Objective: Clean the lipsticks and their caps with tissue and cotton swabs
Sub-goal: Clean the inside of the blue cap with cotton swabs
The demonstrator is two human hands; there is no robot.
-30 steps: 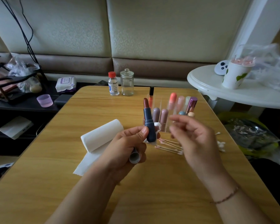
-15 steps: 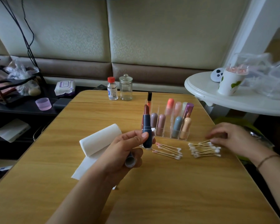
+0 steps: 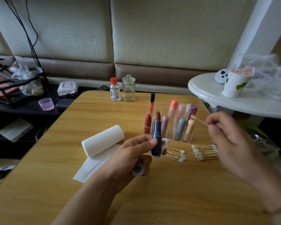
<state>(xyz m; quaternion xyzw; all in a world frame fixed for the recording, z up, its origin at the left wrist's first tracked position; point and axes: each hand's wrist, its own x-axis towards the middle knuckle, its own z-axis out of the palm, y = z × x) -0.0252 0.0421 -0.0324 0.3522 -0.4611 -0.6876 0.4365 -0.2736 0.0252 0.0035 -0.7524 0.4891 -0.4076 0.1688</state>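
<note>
My left hand holds a dark blue lipstick upright, its brown tip uncovered, with a scrap of tissue behind the base. The same hand's lower fingers curl round the lipstick's cap. My right hand, blurred, pinches one cotton swab above the table, to the right of the lipstick. Two piles of cotton swabs lie on the table between my hands. A tissue roll lies partly unrolled to the left.
A clear organizer holds several lipsticks behind my hands. A small red-capped bottle and a glass jar stand at the wooden table's far edge. At right, a white round table carries a paper cup.
My right hand has lifted from the right swab pile with one swab pinched and risen toward the lipstick. My left hand keeps holding the lipstick and cap.
</note>
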